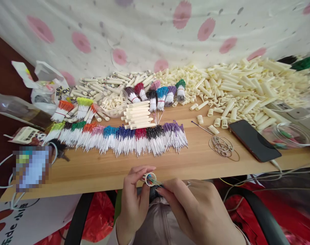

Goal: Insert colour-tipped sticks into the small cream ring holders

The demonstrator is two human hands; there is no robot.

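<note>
Near the table's front edge, my left hand point(134, 199) grips a short cream plastic tube point(150, 179), its round open end facing me with coloured bits inside. My right hand point(188, 200) pinches a thin item point(158, 183) that reaches into that opening; its exact shape is hard to make out. Beyond my hands lies a row of white pen refills point(129, 141) with coloured ends, sorted by colour. Behind the row are stacked cream pen barrels point(138, 115) and banded refill bundles point(161, 97).
Cream plastic parts point(233, 83) are heaped at the back right. A black phone point(255, 140), rubber bands point(223, 147) and a single purple-tipped refill point(202, 127) lie to the right. At left are a bottle point(19, 110), a plastic bag point(49, 85) and cables.
</note>
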